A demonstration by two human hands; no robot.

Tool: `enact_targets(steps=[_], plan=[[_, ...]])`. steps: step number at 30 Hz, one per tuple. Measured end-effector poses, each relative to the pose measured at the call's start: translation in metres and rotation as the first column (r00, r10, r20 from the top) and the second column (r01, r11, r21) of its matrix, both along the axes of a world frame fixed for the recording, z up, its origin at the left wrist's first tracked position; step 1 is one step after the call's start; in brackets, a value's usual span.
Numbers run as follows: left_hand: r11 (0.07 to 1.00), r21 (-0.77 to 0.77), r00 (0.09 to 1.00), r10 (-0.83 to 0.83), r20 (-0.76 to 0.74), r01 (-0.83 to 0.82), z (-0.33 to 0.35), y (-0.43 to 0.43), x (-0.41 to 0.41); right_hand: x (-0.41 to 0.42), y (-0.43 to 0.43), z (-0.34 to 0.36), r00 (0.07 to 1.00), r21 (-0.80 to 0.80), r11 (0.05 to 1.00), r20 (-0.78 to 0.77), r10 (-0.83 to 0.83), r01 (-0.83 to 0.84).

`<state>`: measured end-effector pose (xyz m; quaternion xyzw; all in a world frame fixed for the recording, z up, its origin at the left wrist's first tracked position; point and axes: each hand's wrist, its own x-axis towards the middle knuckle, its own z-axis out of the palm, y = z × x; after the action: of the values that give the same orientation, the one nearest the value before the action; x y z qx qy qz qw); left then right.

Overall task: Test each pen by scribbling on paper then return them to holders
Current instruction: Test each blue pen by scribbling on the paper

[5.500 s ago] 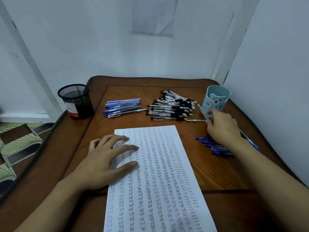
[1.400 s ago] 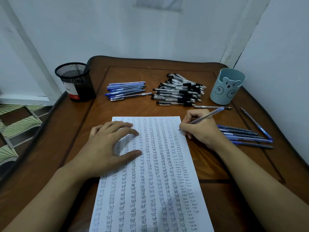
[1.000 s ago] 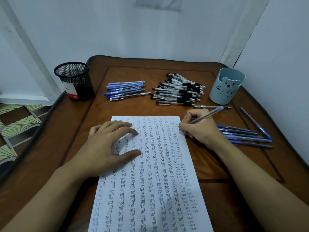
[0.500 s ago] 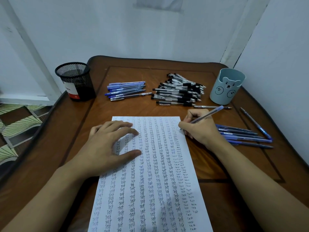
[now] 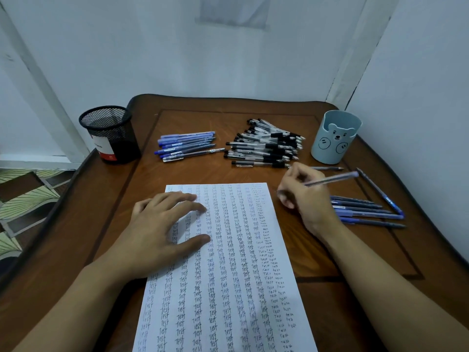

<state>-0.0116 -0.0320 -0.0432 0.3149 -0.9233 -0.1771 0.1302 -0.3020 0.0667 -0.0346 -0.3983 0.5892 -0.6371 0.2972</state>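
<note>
- Two-handed, worked at the paper (image 5: 228, 275): pressed the left hand (image 5: 162, 232) flat on its upper left part, fingers straight and spread, gripping nothing. Judged this a way of stopping the sheet from sliding under the strokes.
- Held a blue pen (image 5: 332, 178) in the right hand (image 5: 304, 199), fingers curled round the barrel near the tip, back end angled right and away.
- Poised that hand just off the paper's upper right edge, over bare table (image 5: 330, 250). Could not make out the tip, hidden by the fingers.
- Found the sheet packed with columns of "test", thinnest along the right margin; judged that margin the likely spot for this pen's trial.
- Noted a row of blue pens (image 5: 365, 212) just beside the right wrist, near the bear holder (image 5: 335, 138). Took them for a batch sorted within easy reach; tested or waiting, could not tell.
- Noted two heaps at the far side, a blue group (image 5: 186, 146) and a black-and-clear heap (image 5: 266, 146), between the mesh holder (image 5: 111, 134) and the bear holder.
- Saw no pens standing out of either holder, so reckoned most of the returning undone.
</note>
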Motion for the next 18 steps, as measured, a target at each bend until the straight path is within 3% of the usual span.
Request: enact_targets(steps=[3, 4, 6, 8, 10, 13, 16, 18], plan=[[1.0, -0.017, 1.0, -0.005, 0.008, 0.005, 0.0, 0.0, -0.001, -0.01, 0.012, 0.017, 0.905, -0.228, 0.971, 0.423, 0.035, 0.068], [1.0, -0.023, 1.0, -0.005, 0.002, 0.005, -0.001, 0.0, -0.001, -0.016, 0.016, 0.022, 0.874, -0.245, 0.96, 0.486, 0.0, 0.136], [1.0, -0.027, 1.0, -0.005, -0.015, 0.004, -0.002, 0.001, -0.002, -0.027, 0.025, 0.029, 0.873, -0.212, 0.932, 0.457, -0.171, 0.294], [0.999, -0.033, 1.0, -0.001, -0.023, 0.0, -0.001, 0.001, -0.003, -0.034, 0.031, 0.035, 0.887, -0.13, 0.903, 0.288, -0.36, 0.409], [0.999, -0.045, 0.999, -0.001, -0.037, -0.001, -0.002, 0.001, -0.004, -0.039, 0.034, 0.04, 0.901, -0.002, 0.901, -0.027, -0.434, 0.434], [0.999, -0.054, 0.999, -0.003, -0.049, 0.0, -0.004, 0.0, -0.004, -0.053, 0.036, 0.043, 0.876, 0.23, 0.935, -0.462, -0.14, 0.271], [0.997, -0.071, 0.997, 0.001, -0.072, -0.006, -0.005, 0.0, -0.003, -0.056, 0.042, 0.039, 0.775, 0.365, 0.922, -0.618, 0.134, 0.131], [0.997, -0.075, 0.996, 0.001, -0.088, -0.008, -0.006, 0.0, -0.004, -0.053, 0.047, 0.032, 0.703, 0.356, 0.925, -0.692, 0.166, 0.132]])
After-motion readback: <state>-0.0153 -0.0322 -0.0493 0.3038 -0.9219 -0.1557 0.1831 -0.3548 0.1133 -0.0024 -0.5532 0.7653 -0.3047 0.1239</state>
